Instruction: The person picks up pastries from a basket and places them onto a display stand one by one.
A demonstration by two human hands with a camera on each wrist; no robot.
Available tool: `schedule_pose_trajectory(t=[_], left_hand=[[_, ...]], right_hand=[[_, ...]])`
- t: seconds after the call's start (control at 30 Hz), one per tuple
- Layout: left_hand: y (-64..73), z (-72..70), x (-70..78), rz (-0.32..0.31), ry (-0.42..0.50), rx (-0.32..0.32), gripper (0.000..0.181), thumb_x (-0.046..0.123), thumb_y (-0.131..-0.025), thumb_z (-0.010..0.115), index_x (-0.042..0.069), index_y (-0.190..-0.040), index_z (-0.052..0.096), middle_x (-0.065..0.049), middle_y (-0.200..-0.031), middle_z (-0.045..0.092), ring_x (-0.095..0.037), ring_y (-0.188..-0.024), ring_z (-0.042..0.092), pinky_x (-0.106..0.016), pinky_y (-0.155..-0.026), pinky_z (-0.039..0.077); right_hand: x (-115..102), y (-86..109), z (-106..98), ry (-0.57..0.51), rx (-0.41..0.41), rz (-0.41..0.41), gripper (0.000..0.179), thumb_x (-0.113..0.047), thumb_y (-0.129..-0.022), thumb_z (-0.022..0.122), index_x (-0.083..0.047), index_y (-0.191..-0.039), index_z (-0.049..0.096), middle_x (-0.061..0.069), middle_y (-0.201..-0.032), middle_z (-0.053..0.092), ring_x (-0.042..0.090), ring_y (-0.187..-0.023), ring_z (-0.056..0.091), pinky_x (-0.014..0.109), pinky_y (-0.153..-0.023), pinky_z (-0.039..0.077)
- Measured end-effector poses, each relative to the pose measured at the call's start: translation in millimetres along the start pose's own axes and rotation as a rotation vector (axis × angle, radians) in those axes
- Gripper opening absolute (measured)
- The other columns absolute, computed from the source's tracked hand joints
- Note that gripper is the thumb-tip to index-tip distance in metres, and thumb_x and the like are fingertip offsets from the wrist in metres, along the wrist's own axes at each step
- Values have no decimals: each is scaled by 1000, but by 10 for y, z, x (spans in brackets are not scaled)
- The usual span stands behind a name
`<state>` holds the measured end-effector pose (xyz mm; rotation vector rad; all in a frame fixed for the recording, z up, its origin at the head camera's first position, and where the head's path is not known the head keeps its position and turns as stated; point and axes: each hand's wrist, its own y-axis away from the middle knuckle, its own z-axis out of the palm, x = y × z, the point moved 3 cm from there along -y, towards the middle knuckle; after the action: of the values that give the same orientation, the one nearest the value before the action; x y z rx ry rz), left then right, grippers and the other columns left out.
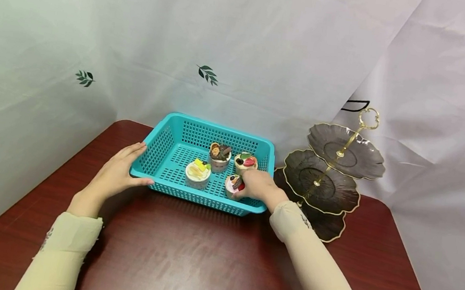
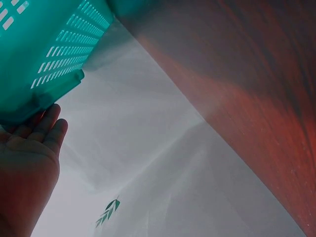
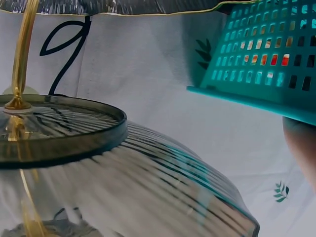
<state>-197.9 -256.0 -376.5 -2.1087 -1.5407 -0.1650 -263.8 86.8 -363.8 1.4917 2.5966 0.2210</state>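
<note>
Your right hand (image 1: 259,186) grips the near-right dessert cup (image 1: 232,183) in the basket (image 1: 179,190) — grasping seems the current step; your left hand (image 1: 113,174), fingers wide, touches the basket's left end; the next move likely calls for a straight lift, clear of the far-right cup (image 1: 242,162).

- Head: from above, facing forward and down over the table (image 1: 192,256), wide enough for the basket (image 1: 220,136) mid-frame and the tiered stand (image 1: 335,191) at right.
- Left wrist: close to the basket's end, upper left; seemingly upside down.
- Right wrist: very near the stand, at left, the basket upper right; also seemingly inverted.
- All views share the basket; head and right wrist share the stand.
</note>
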Motion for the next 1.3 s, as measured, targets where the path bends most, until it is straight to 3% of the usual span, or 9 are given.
schedule_pose_trajectory(t=[0.2, 0.43, 0.6, 0.97, 1.2, 1.3], left_hand=[[-3, 2, 3, -3, -4, -5, 102, 46, -69, 82, -6, -144, 37, -24, -150, 36, -43, -137, 32, -62, -106, 34], [-8, -6, 4, -3, -6, -3, 102, 46, -69, 82, -6, -144, 38, -24, -150, 36, -43, -137, 32, -62, -106, 34], [1, -6, 10, -9, 0, -9, 101, 46, -69, 82, -6, -144, 37, -24, -150, 35, -44, -137, 32, -63, -105, 34], [18, -16, -3, -8, 1, 1, 100, 45, -70, 83, -6, -144, 37, -24, -150, 36, -43, -137, 32, -63, -104, 35], [1, -10, -14, 0, 5, 7, 101, 44, -69, 83, -6, -144, 37, -24, -150, 36, -43, -136, 32, -63, -104, 36], [-12, -12, -13, 1, 7, 5, 101, 44, -69, 83, -6, -144, 37, -24, -150, 36, -43, -136, 32, -64, -104, 36]], right_hand=[[14, 18, -13, -43, 33, 14, 49, -50, -76, 76, -15, -107, 64, -1, -83, 59, 13, -70, 53, 30, -58, 41], [29, 22, -27, -88, 63, 10, 46, -50, -75, 77, -15, -102, 64, -2, -79, 59, 12, -65, 52, 27, -54, 38], [40, 38, -55, -145, 72, 7, 51, -48, -75, 77, -12, -108, 64, -2, -83, 63, 13, -70, 54, 28, -59, 42], [66, 132, -248, -201, 103, -25, 51, -50, -75, 78, -13, -108, 64, 1, -79, 56, 13, -62, 47, 26, -53, 36], [73, 244, -398, -213, 109, -15, 76, -52, -76, 75, -7, -134, 56, 5, -110, 66, 13, -69, 49, 26, -58, 38], [69, 294, -447, -223, 110, -17, 77, -53, -76, 75, -7, -135, 55, 4, -107, 67, 13, -71, 51, 27, -60, 40]])
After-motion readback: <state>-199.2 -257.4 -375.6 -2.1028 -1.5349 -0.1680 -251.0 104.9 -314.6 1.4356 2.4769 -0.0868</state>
